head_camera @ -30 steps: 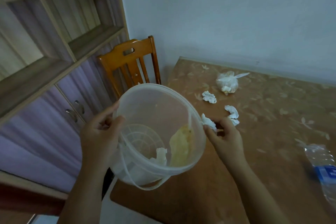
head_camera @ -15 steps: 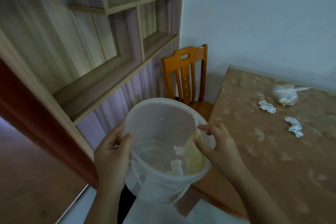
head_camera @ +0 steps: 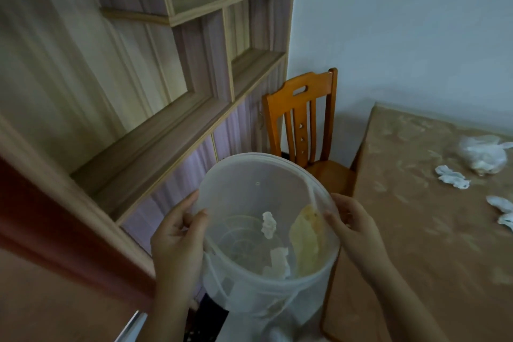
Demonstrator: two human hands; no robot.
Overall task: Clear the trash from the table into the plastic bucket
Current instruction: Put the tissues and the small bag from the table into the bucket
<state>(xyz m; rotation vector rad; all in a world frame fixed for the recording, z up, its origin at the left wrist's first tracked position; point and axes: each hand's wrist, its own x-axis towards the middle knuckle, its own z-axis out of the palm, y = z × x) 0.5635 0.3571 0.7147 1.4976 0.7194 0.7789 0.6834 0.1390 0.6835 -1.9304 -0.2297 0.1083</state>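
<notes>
Translucent white plastic bucket (head_camera: 266,233) sits low centre of the frame, left hand (head_camera: 177,241) and right hand (head_camera: 358,230) clasping opposite sides of its rim — crumpled tissue and a yellowish scrap already inside. White tissue wads (head_camera: 451,176) and a knotted clear bag (head_camera: 484,154) remain on the brown patterned table (head_camera: 416,230) at right — tilting the bucket could spill its contents.
</notes>
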